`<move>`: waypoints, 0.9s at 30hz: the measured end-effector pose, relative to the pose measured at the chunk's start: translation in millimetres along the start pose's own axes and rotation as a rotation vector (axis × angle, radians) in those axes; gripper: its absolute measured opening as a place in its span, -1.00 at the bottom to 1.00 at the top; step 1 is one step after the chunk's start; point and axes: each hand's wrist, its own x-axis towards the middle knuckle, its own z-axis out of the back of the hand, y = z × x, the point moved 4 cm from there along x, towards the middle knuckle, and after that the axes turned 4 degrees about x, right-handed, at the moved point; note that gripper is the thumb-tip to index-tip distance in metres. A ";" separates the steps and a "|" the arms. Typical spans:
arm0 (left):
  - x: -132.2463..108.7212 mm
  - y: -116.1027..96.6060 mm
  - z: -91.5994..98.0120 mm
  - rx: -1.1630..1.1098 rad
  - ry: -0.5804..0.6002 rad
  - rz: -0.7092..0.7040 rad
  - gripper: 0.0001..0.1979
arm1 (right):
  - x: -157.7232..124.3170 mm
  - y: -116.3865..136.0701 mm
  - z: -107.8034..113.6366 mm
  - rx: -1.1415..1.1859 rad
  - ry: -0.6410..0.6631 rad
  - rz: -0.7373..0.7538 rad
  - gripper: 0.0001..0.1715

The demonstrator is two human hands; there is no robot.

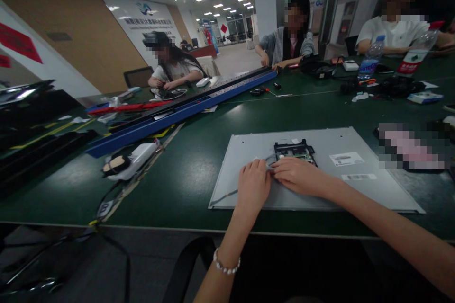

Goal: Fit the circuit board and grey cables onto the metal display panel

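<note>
In the head view, 2 white labels (pixel 346 159) on the grey panel (pixel 249 147) are too small to read, as is the bottle (pixel 371 59) lettering beyond. The panel lies flat on the worktop (pixel 194 184) beneath the left hand (pixel 253 179) and right hand (pixel 298 176), whose curled fingers meet beside the black bracket (pixel 289 147); I cannot tell what they grip
</note>
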 end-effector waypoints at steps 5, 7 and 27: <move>-0.6 5.5 -2.8 -0.081 -0.020 0.014 -0.88 | -5.3 -3.3 15.7 0.050 0.014 0.014 -0.67; -0.1 7.2 -3.0 -0.117 -0.030 0.024 -0.88 | -12.9 -15.3 31.0 0.062 -0.024 -0.063 -0.62; -9.8 10.2 10.4 -0.313 -0.401 0.052 -0.81 | -162.4 -82.1 45.7 -0.192 0.251 -0.673 -0.20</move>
